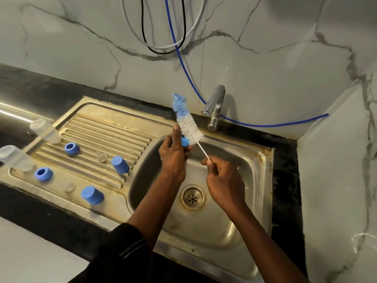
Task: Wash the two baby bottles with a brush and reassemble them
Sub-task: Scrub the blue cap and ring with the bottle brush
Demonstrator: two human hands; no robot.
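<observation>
Gripping the bottle brush (188,127) by its white handle, the right hand (224,181) holds it above the sink (234,231); the left hand (173,155) pinches a small blue piece (184,142) against the bristles. Bottle parts lie left of the sink.

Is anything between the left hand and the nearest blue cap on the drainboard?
Nothing visible. The left hand already holds a small blue piece against the brush; only bare ribbed drainboard lies between it and the blue cap.
</observation>
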